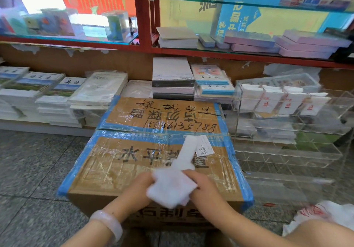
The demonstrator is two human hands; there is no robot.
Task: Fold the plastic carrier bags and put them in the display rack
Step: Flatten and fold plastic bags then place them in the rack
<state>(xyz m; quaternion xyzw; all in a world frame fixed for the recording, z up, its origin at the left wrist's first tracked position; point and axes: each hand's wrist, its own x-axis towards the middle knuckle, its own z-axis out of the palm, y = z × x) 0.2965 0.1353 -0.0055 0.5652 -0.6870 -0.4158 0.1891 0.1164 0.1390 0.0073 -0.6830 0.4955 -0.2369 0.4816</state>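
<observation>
Head cam: we hold a white carrier bag (171, 188) w/ both hands over the taped cardboard box (115, 168), at 6 o'clock in frame. Left hand (138, 187) grips its left edge, fingers curled; right hand (203, 185) pinches the right edge. A narrow folded strip sticks out toward 12. Clear acrylic display rack (291, 151) sits at 3 o'clock, folded bags (283, 101) in its top row. More loose bags (316, 213) at 4 o'clock.
</observation>
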